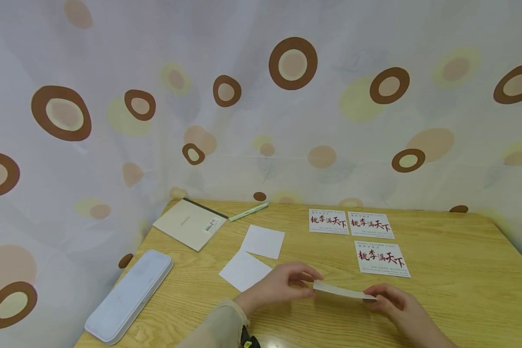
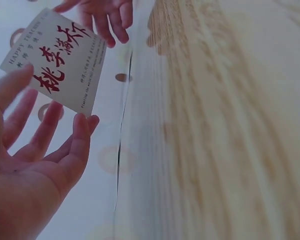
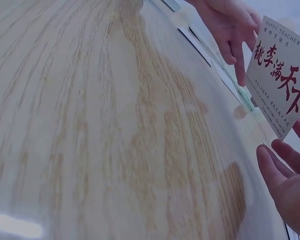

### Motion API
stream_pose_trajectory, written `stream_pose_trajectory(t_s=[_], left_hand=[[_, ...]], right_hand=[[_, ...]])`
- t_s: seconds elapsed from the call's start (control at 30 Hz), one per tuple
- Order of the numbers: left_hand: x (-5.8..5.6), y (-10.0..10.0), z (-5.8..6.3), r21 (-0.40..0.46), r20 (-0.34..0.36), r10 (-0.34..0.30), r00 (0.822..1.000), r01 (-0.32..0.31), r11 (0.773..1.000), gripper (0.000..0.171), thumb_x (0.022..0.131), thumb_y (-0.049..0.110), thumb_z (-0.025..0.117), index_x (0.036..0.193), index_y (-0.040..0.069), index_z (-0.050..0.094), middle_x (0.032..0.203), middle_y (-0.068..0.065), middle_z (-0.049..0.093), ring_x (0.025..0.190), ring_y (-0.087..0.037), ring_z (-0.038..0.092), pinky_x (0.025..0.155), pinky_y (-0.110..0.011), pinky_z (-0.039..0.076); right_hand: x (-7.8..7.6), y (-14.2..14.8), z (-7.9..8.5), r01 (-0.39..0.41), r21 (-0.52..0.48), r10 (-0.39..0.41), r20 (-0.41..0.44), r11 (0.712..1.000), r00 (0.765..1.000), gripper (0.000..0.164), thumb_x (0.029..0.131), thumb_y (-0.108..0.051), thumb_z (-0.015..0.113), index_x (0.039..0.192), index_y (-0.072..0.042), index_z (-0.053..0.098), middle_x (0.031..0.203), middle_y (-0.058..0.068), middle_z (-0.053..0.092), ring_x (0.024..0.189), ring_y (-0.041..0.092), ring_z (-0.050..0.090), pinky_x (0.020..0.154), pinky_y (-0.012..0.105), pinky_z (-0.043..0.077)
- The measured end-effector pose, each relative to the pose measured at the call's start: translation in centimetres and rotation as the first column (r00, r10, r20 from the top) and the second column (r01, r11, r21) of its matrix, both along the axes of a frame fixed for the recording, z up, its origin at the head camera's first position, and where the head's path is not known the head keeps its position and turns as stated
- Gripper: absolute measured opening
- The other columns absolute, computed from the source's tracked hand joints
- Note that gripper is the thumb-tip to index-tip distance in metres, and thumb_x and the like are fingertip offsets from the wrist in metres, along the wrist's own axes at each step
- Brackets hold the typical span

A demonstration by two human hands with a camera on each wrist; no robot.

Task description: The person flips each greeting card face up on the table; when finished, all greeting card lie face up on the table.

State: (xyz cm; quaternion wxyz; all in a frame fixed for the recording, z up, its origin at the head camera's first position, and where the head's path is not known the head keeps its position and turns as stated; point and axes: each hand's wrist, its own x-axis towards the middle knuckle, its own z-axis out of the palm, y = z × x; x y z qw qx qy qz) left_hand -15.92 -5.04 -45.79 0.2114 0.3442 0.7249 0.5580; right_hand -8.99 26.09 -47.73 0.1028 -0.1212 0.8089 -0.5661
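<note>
A greeting card [image 1: 344, 291] with red Chinese characters and "HAPPY TEACHER'S" lettering is held up, slightly bowed, above the table's front part. My left hand [image 1: 282, 282] pinches its left end; in the left wrist view the thumb [image 2: 12, 87] lies over the printed face. On the opposite end, my right hand [image 1: 396, 304] pinches the card between thumb and fingers. The right wrist view shows the card's printed face [image 3: 280, 75] too. Beyond the hands lie three matching printed cards [image 1: 329, 222] face up, and two white cards [image 1: 263, 241] with blank upper sides, touching or slightly overlapping.
At the back left are a cream notebook [image 1: 187, 223] with a barcode label and a pale green pen [image 1: 249, 211]. A long white case [image 1: 129, 296] lies along the left edge of the wooden table [image 1: 461, 270]. A patterned curtain [image 1: 252, 116] hangs behind and to the left.
</note>
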Motion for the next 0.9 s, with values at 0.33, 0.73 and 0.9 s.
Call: stream_pose_trajectory(t_s=[0.33,0.73,0.9], left_hand=[[0.24,0.17,0.36,-0.019,-0.002,0.117,0.993,-0.117,0.993,0.014,0.092,0.006,0.068,0.105,0.005,0.071,0.106,-0.008,0.073,0.091,-0.003,0.068,0.08,-0.018,0.055],[0.18,0.11,0.13,-0.034,0.009,0.255,0.967,-0.254,0.967,0.006,0.092,0.017,0.07,0.095,0.014,0.074,0.102,0.001,0.073,0.089,-0.012,0.072,0.076,-0.021,0.056],[0.22,0.02,0.22,-0.015,0.019,0.273,0.962,-0.273,0.962,0.006,0.092,0.017,0.07,0.095,0.014,0.074,0.103,0.0,0.073,0.091,-0.023,0.074,0.076,-0.021,0.056]], right_hand=[[-0.06,-0.22,0.09,-0.083,-0.122,0.078,-0.048,0.989,0.996,0.029,0.107,-0.007,0.039,0.12,0.014,0.055,0.114,-0.026,0.063,0.105,-0.004,0.064,0.083,0.022,0.057],[-0.07,-0.62,0.26,-0.119,-0.175,0.118,-0.017,0.977,0.993,0.036,0.107,-0.008,0.037,0.125,0.022,0.047,0.116,-0.016,0.067,0.106,0.0,0.065,0.087,0.021,0.056],[-0.17,-0.66,0.33,-0.117,-0.209,0.13,0.047,0.971,0.99,0.035,0.108,-0.012,0.036,0.127,0.012,0.053,0.115,-0.014,0.069,0.106,0.002,0.066,0.089,0.022,0.056]])
